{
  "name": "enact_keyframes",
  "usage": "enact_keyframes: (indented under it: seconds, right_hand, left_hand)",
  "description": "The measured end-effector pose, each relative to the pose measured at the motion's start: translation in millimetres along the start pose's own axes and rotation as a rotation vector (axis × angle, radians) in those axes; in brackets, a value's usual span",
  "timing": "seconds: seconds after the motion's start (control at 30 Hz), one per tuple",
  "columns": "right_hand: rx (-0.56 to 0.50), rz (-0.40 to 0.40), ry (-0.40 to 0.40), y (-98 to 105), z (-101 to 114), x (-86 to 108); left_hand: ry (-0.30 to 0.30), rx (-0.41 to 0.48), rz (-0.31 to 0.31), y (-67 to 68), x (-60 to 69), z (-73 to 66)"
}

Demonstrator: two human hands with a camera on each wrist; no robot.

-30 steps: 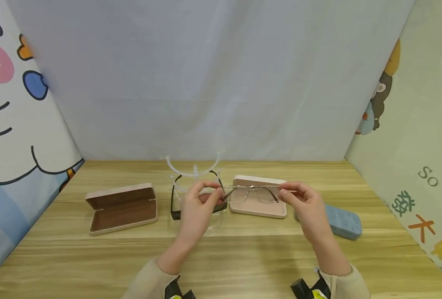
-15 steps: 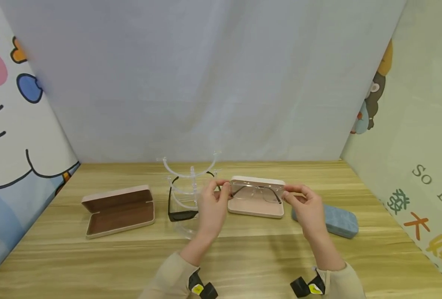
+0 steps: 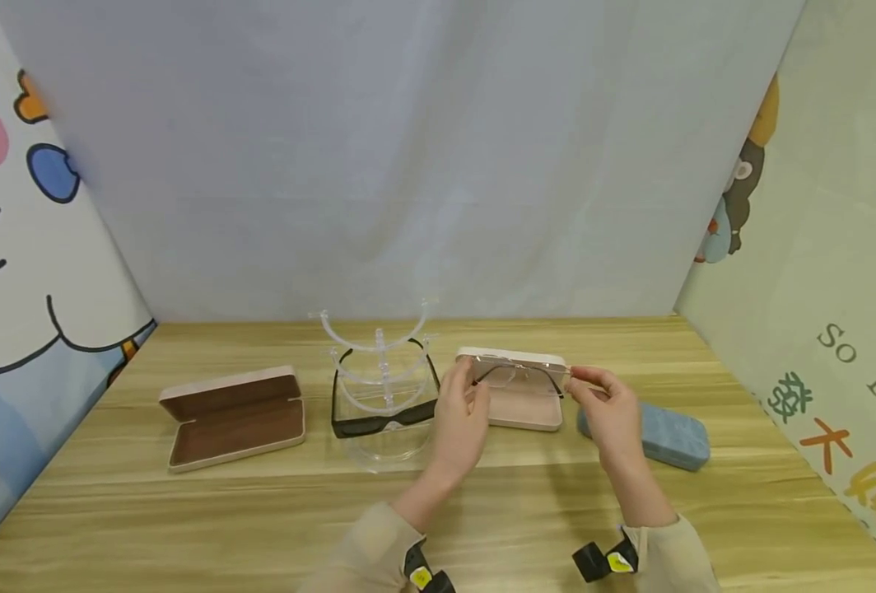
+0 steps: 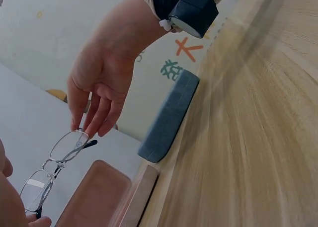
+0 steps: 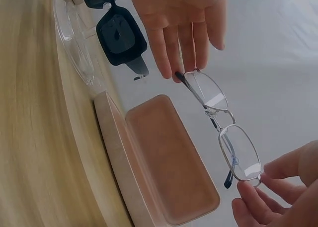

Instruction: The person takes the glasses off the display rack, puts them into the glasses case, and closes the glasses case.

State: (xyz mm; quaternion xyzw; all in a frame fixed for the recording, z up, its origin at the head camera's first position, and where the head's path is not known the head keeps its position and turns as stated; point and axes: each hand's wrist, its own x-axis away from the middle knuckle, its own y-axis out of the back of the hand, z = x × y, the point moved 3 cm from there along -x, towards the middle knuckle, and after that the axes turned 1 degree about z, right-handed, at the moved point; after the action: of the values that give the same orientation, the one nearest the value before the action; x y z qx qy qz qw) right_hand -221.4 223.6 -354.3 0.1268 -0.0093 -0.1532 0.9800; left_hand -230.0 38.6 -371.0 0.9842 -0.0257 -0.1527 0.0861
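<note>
A pair of thin metal-framed eyeglasses (image 5: pixel 213 109) hangs in the air above an open pale pink glasses case (image 3: pixel 524 409). My right hand (image 3: pixel 610 416) pinches the right end of the frame between thumb and fingers. At the other end, straight fingers of my left hand (image 3: pixel 462 420) touch the frame, the thumb standing apart in the right wrist view. Both dark-tipped temples are folded behind the lenses. The case's lid is raised at the back, partly behind the eyeglasses, and its lined inside shows bare.
Left of the pink case, a clear display stand (image 3: pixel 382 362) holds black sunglasses (image 3: pixel 364 427). A second open case (image 3: pixel 241 428), brown inside, lies farther left. A blue case (image 3: pixel 675 436) lies closed beside my right hand. A pale curtain (image 3: pixel 408 165) hangs behind the wooden table (image 3: pixel 260 511).
My left hand has moved right, away from the front of the stand, and its fingers have loosened. The eyeglasses have shifted slightly right over the pink case; my right hand stays at their right end.
</note>
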Motion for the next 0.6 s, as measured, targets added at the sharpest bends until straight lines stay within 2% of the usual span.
enact_keyframes:
  seconds: [0.13, 0.23, 0.43, 0.6]
  right_hand:
    - [0.032, 0.007, -0.013, 0.8, -4.3, -3.7]
    - [0.091, 0.024, -0.008, 0.0, -9.3, -7.0]
    - [0.185, 0.078, 0.042, -7.0, -20.3, -11.4]
    - [0.225, 0.127, 0.062, -14.1, -29.5, -11.4]
  left_hand:
    - [0.076, -0.135, 0.082, -9.7, -2.5, 3.5]
    - [0.108, -0.262, 0.12, -16.3, -4.1, 5.3]
    - [0.15, -0.328, 0.136, -24.7, -5.8, 16.6]
    - [0.192, -0.396, 0.117, -26.7, -4.1, 26.0]
